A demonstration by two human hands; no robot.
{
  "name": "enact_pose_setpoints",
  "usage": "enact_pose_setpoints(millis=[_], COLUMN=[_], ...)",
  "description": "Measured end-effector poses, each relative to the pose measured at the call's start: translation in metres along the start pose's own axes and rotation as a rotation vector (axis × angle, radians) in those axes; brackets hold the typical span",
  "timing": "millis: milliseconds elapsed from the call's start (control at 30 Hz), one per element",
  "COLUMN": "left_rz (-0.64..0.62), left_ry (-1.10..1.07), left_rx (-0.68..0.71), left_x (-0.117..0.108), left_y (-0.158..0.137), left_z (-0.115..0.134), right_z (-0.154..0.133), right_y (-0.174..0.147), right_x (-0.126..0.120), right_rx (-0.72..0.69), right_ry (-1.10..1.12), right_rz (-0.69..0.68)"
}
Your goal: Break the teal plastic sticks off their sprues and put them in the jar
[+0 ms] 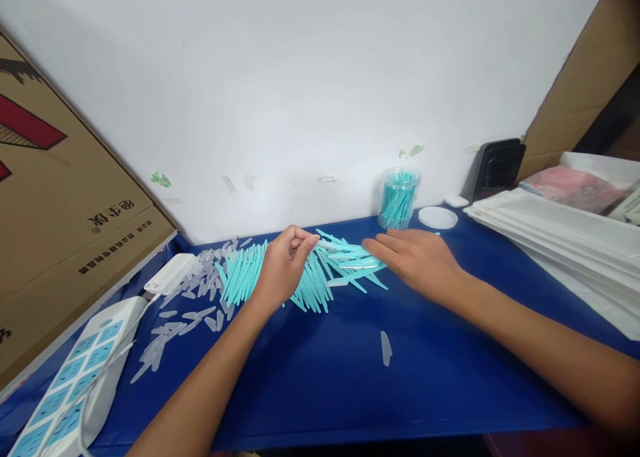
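Note:
Thumb and fingertips of my left hand (283,263) pinch the pale, capped end of a turquoise eyebrow razor (343,247). The fingers of my right hand (413,257) close around its other end, with the thumb hidden. Under and beside both hands lies a pile of turquoise eyebrow razors (360,280), loosely crossed on the right. To the left, a row of razors (244,273) lies side by side, partly covered by my left hand. Many clear plastic blade caps (200,317) are scattered farther left. One single cap (386,348) lies near the front.
A clear jar (399,200) full of turquoise razors stands by the wall, beside a round white lid (438,217). At left are a white power strip (75,383), a white box-shaped device (171,274) and a cardboard box (65,197). White packaging (560,250) is stacked on the right.

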State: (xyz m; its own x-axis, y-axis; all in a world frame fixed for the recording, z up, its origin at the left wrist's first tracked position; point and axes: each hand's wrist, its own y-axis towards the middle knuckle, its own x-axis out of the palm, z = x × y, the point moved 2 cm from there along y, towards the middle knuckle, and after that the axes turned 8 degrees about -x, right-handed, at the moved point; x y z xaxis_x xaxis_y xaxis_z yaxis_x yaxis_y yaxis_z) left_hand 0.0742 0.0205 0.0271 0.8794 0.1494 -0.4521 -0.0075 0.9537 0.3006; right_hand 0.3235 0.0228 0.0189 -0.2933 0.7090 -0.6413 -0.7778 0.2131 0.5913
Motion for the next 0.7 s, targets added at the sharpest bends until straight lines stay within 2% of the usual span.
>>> enact_pose_setpoints(millis=[167, 333, 700], left_rz=[0.025, 0.048, 0.005], left_ry=[0.07, 0.039, 0.121], left_rx=[0.048, 0.056, 0.13], left_x=[0.002, 0.003, 0.007], left_y=[-0.006, -0.009, -0.011], left_z=[0.005, 0.007, 0.006], right_z=[-0.001, -0.002, -0.005], right_y=[0.001, 0.001, 0.002], right_x=[0.0, -0.001, -0.003], right_rx=[-0.002, -0.003, -0.024], right_ry=[0.003, 0.002, -0.012], right_rz=[0.007, 0.036, 0.086])
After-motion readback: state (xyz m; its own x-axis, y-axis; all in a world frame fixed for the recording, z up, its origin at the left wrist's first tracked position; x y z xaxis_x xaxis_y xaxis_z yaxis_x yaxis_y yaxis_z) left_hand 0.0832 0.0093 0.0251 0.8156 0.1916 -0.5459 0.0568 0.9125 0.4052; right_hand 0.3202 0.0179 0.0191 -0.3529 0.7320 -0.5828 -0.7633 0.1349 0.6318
